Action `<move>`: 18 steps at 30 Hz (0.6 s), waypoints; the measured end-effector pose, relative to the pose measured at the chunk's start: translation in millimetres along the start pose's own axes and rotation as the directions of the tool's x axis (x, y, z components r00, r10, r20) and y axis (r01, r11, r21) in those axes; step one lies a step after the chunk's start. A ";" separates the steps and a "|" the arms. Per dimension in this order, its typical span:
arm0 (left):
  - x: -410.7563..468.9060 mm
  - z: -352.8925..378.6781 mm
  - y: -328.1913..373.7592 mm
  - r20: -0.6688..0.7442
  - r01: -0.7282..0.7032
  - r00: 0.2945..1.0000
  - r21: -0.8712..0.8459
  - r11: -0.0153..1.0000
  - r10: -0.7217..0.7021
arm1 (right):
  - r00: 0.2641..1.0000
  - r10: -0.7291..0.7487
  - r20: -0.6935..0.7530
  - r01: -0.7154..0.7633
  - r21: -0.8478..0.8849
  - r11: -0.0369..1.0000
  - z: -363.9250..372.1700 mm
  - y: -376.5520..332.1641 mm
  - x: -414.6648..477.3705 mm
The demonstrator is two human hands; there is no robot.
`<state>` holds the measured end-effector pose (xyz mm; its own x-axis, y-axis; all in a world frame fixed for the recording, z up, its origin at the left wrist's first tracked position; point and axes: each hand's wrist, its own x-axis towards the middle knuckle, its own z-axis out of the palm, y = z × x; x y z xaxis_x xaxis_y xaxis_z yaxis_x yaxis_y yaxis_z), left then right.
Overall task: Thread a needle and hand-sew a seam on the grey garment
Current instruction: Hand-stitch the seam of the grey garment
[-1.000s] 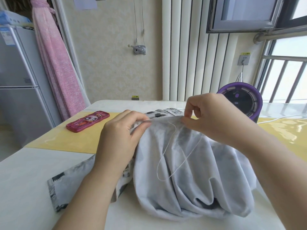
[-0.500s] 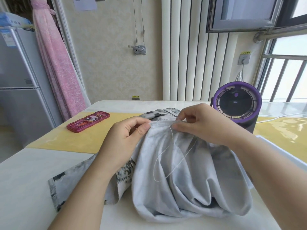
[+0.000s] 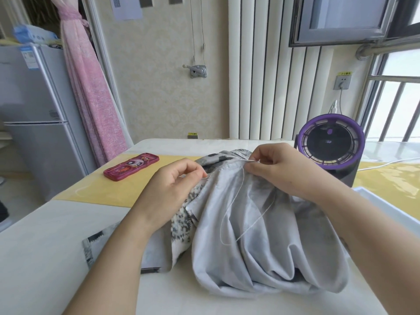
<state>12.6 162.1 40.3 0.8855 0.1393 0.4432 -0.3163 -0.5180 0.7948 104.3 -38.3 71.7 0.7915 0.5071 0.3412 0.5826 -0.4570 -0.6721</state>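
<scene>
The grey garment lies bunched on the white table, its upper edge lifted between both hands. My left hand pinches that edge at the left between thumb and forefinger. My right hand pinches a thin metal needle whose tip is pushed leftward into the fabric edge. A white thread hangs from the needle in a long loop down the front of the garment.
A pink case lies on the yellow mat at the back left. A purple-rimmed fan stands at the back right with its cable trailing right. A white tray edge shows at the right. A grey fridge stands beyond the table's left side.
My right hand has lowered to the fabric edge and turned the needle leftward into it. The thread loop hangs lower. My left hand keeps its pinch.
</scene>
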 end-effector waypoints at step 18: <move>-30.3 -11.7 -3.5 0.005 -0.013 1.000 0.302 0.953 0.012 | 0.996 -0.057 -0.061 0.056 -0.021 0.998 0.7 -14.7 -6.9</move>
<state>-17.1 169.5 29.0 0.8836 0.1290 0.4502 -0.2099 -0.7502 0.6270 90.1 -34.6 78.8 0.7666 0.4867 0.4190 0.6300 -0.4433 -0.6377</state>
